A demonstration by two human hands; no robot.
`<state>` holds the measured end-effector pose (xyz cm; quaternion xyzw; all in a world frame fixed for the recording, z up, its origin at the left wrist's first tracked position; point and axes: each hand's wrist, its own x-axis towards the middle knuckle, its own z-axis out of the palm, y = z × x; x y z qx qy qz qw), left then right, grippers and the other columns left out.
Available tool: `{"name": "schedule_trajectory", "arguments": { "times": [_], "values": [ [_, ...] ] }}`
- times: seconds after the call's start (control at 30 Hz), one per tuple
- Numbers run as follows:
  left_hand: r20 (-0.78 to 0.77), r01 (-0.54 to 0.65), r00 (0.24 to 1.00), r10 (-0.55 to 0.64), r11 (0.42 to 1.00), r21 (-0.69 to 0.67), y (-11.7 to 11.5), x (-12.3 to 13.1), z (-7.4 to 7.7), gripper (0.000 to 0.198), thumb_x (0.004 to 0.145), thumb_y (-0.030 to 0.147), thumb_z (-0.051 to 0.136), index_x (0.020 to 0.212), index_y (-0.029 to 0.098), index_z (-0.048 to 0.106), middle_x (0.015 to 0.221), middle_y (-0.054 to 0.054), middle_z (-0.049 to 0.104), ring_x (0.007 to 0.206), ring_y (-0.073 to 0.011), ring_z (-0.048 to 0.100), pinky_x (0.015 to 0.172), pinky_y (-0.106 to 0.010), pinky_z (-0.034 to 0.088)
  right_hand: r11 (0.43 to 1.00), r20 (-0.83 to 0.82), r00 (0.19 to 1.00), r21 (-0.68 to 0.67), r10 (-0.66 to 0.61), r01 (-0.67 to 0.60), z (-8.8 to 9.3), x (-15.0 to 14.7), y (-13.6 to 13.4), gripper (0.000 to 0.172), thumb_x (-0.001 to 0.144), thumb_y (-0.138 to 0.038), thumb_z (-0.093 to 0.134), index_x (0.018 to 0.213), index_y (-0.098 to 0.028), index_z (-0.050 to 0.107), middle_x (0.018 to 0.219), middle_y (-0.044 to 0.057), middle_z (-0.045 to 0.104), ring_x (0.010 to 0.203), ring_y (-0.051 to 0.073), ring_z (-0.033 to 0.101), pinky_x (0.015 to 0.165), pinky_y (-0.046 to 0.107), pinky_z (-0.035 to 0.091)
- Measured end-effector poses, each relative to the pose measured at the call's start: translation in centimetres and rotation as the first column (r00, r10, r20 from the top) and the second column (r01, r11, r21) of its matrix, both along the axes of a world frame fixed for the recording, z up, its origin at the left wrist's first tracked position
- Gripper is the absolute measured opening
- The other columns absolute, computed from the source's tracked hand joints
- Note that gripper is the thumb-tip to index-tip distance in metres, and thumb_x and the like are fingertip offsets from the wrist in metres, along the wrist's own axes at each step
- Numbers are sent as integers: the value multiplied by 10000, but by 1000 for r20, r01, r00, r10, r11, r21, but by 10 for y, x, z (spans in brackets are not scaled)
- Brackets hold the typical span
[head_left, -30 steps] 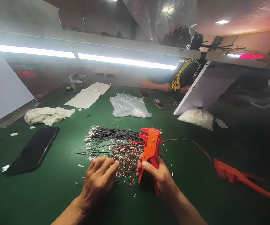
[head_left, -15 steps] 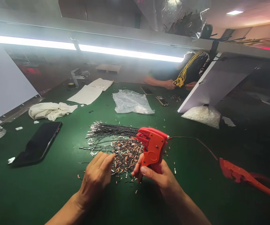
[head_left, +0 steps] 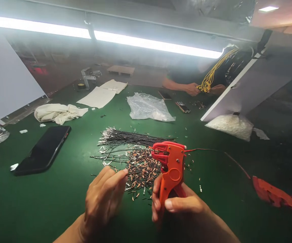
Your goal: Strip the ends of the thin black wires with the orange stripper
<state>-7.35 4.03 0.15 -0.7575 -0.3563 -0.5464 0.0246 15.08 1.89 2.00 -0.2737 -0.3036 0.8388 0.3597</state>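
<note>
My right hand (head_left: 183, 202) is wrapped around the handles of an orange-red wire stripper (head_left: 175, 162), held upright with its jaws to the left. Just under and behind the jaws lies a pile of short black wire scraps with copper ends (head_left: 143, 168). My left hand (head_left: 105, 195) hovers at the near left of this pile, its fingers curled together and the index fingertip toward the scraps; anything inside them is hidden. Behind the pile rests a bundle of black wires (head_left: 135, 136) with metal terminals on their left ends. A few loose black wires (head_left: 110, 156) lie in front of it.
A black phone (head_left: 44, 148) and a crumpled cloth (head_left: 59, 113) lie left. Beyond are paper sheets (head_left: 97, 97) and a plastic bag (head_left: 148, 108). A second orange-red tool (head_left: 274, 192) sits right. Across the table, another person's hands (head_left: 192, 89) hold yellow wires (head_left: 209, 79).
The view has shifted, so most things appear farther right. My right hand and the stripper have come slightly nearer. My left hand has loosened a little, its index finger pointing more toward the pile.
</note>
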Motion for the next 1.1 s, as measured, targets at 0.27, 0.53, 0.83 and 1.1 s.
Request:
{"name": "schedule_trajectory", "arguments": {
  "times": [0.27, 0.53, 0.83, 1.1],
  "values": [
    [-27, -27, 999, 27, 1000, -12, -7, -1, 6, 266, 855, -6, 597, 1090, 119, 604, 694, -1, 572, 594, -91, 480, 534, -207, 414, 998, -107, 994, -52, 36, -42, -11, -10, -5, 357, 776, -178, 677, 1129, -185, 621, 861, 56, 719, 890, 270, 698, 781, 437, 522],
    [-173, -104, 980, 98, 994, -29, -3, -8, -5, 250, 884, 17, 572, 1107, 125, 605, 637, 43, 513, 523, -59, 433, 514, -163, 363, 986, -168, 986, -164, 10, -38, -20, -19, -13, 268, 833, -241, 606, 1083, -145, 604, 739, 38, 653, 643, 181, 643, 610, 370, 569],
    [-270, -50, 962, 31, 997, -66, -11, 2, -5, 270, 863, 33, 549, 1108, 143, 575, 660, 9, 585, 548, -96, 490, 509, -197, 383, 977, -138, 990, -215, -30, -1, -14, -14, -15, 483, 688, -72, 639, 1149, -210, 599, 893, 36, 681, 825, 208, 669, 803, 433, 548],
    [-302, -98, 950, 78, 994, -51, -16, 2, 3, 176, 915, 77, 537, 1075, 125, 594, 581, 45, 528, 485, -86, 444, 490, -215, 336, 986, -217, 975, -147, 49, -82, -15, -16, -12, 707, 596, -22, 522, 1278, -205, 568, 971, 74, 756, 855, 225, 735, 803, 392, 554]
  ]
}}
